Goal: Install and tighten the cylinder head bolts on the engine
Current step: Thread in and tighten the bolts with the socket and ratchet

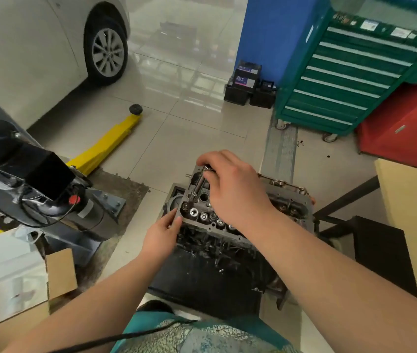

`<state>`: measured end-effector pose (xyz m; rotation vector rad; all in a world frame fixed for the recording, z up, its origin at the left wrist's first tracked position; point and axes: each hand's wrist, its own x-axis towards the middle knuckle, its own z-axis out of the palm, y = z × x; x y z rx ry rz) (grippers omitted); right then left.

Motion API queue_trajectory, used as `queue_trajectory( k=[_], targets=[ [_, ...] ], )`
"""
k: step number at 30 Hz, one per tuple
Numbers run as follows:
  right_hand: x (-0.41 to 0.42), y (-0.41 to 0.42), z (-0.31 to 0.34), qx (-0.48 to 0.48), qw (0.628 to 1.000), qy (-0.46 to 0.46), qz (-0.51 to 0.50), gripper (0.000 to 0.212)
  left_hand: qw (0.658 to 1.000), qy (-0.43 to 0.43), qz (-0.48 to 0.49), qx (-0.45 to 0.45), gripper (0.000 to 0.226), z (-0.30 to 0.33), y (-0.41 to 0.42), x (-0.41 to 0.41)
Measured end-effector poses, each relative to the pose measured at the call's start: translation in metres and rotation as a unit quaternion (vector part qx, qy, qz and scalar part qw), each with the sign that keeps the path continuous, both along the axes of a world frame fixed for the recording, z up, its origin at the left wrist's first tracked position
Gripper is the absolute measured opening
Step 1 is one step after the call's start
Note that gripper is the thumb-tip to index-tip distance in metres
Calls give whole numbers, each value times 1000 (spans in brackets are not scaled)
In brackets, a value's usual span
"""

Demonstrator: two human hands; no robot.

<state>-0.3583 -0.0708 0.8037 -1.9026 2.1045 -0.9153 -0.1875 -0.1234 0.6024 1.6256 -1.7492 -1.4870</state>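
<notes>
An engine (227,225) sits on the workshop floor. The right hand (230,184) grips a metal wrench (198,186) standing in a bolt hole; the left hand (163,231) pinches the head's corner. Best approach — keep the wrench upright and brace firmly.

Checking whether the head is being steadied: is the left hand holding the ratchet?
No: the left hand grips the cylinder head's near corner, while the right hand holds the ratchet.
</notes>
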Motion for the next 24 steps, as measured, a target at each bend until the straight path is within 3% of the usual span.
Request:
queue_trajectory(
  k=[17,24],
  targets=[
    [12,-21,-17,7,1000,-4,-3,27,1000,-1,-25,-11,43,-9,-13,6],
    [16,-30,-17,10,1000,15,6,33,994,-12,-81,-73,54,-5,-4,5]
  ],
)
